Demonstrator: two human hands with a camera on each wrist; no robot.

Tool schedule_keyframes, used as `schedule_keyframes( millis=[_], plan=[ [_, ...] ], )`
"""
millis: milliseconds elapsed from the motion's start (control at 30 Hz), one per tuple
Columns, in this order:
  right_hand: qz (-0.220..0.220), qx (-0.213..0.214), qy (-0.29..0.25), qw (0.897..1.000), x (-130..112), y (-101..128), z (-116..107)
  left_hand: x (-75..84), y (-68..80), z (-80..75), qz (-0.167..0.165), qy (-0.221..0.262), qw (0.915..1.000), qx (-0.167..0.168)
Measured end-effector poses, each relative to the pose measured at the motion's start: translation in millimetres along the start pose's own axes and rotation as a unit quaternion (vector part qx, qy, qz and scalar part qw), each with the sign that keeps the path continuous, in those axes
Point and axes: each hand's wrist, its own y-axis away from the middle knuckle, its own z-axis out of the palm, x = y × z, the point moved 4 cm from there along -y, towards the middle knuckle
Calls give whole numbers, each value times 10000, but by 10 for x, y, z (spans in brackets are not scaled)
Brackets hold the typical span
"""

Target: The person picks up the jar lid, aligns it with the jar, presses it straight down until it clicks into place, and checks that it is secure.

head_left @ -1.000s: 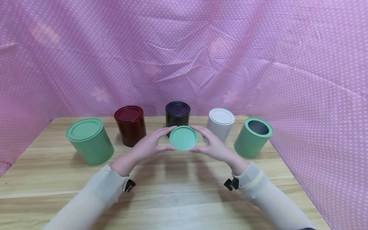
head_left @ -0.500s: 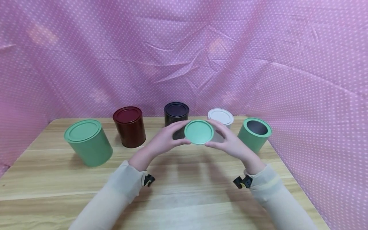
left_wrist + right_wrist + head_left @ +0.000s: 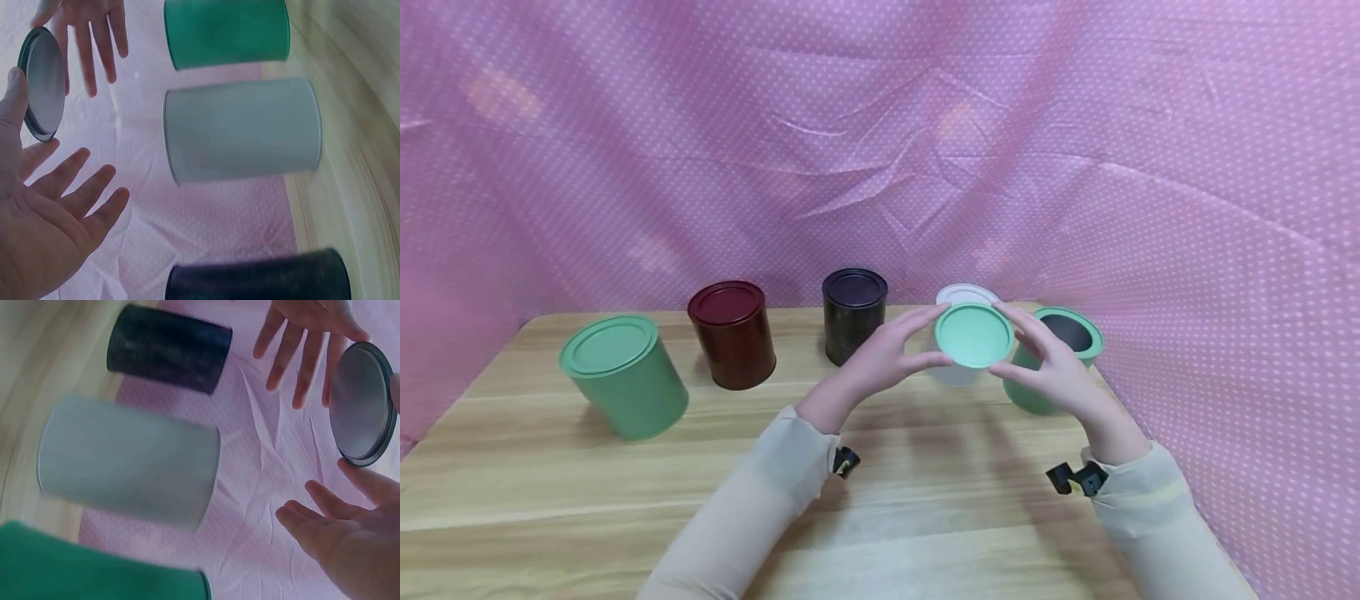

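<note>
Held between both hands, a green lid (image 3: 974, 335) is seen right of centre in the head view, above the table (image 3: 625, 492) and in front of the white can (image 3: 958, 293). The left hand (image 3: 887, 360) and the right hand (image 3: 1051, 367) grip it at opposite edges, with thumb and a fingertip on the rim and the other fingers spread loosely; this is borne out in the wrist views, where the lid (image 3: 42, 82) is shown edge-on in the upper left and, from the right wrist, the lid (image 3: 362, 403) in the upper right, its grey underside visible.

Just right of the lid, partly hidden by the right hand, the open green can (image 3: 1060, 350) stands at the right edge of the table. A black can (image 3: 853, 315), a red can (image 3: 732, 333) and a closed green can (image 3: 622, 377) are lined up towards the left.

Several risks can be judged from this. The lid is pinched only at the rim, so it could slip and drop onto the white can below if either side is loosened. The white can could be knocked by a wrist or sleeve, being close under the hands. If the lid is brought down tilted on the open can, it could jam on the rim, and the can could be pushed towards the table's right edge.
</note>
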Motion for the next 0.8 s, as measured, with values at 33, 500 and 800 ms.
schedule_keyframes(
  millis=[33, 500, 800],
  plan=[
    [74, 37, 29, 10000, 12, 24, -38, 11, -37, 36, 23, 30, 10000, -27],
    [200, 487, 73, 9986, 89, 266, -511, 214, -484, 472, 392, 802, 9959, -160],
    [706, 633, -149, 9954, 231, 363, -683, 312, -640, 646, 100, 528, 9985, -138]
  ],
)
